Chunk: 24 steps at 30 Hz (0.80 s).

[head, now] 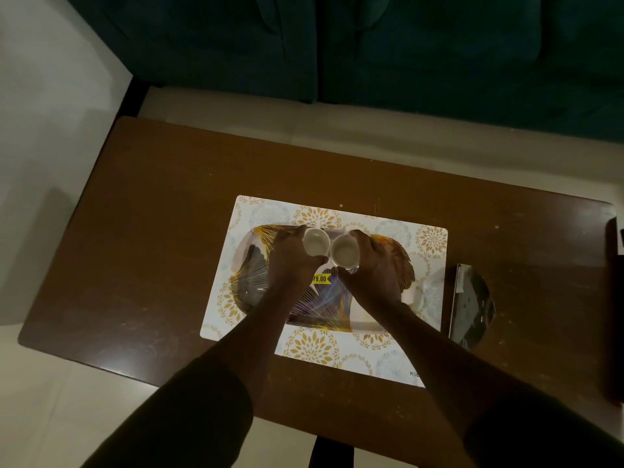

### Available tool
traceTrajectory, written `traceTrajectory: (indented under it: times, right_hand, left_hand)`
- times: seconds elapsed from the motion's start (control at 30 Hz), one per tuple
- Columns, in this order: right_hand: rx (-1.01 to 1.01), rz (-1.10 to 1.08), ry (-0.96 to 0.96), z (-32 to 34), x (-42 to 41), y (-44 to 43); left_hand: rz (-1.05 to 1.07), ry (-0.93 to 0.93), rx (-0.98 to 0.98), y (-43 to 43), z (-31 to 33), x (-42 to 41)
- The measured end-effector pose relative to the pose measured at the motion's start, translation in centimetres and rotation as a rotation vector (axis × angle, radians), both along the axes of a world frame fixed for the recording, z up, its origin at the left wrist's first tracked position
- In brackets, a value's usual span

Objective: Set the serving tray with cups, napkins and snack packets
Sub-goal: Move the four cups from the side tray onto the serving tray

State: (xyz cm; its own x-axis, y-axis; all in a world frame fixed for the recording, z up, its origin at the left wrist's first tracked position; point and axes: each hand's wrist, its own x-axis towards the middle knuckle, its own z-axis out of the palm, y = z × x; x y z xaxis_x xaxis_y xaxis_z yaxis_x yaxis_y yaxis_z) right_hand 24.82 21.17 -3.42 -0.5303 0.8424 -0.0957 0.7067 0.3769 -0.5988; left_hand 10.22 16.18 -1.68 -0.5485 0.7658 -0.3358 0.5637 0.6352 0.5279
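Head view: left hand (pixel 290 256) grips the left cup (pixel 315 242); right hand (pixel 373 265) grips the right cup (pixel 344 253). Both cups sit over the tray (pixel 251 261), far centre. Set them down level, upright, just apart. Count: two cups, one tray, one packet (pixel 471 304) on the table (pixel 162 204); no napkins visible.

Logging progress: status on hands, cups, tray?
Left hand on left cup, right hand on right cup. Both over tray. Nothing blocking.
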Motion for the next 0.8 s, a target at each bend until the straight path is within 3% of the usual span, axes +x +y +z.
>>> traceTrajectory:
  times: [0.27, 0.4, 0.63, 0.8]
  right_hand:
    - [-0.030, 0.016, -0.012, -0.2, 0.0, 0.1]
    - [-0.039, 0.062, 0.009, 0.6, 0.6, 0.5]
    - [-0.067, -0.049, 0.162, 4.7, 3.7, 5.8]
    - [0.035, -0.269, 0.183, 8.3, 12.4, 11.9]
  left_hand:
    - [-0.027, -0.004, -0.034, -0.3, -0.4, -0.2]
    - [-0.030, 0.183, -0.066, -0.4, 0.0, 0.6]
    - [0.034, 0.323, 0.161, 2.9, 2.2, 3.2]
    - [-0.139, 0.128, 0.352, 8.5, 4.0, 11.0]
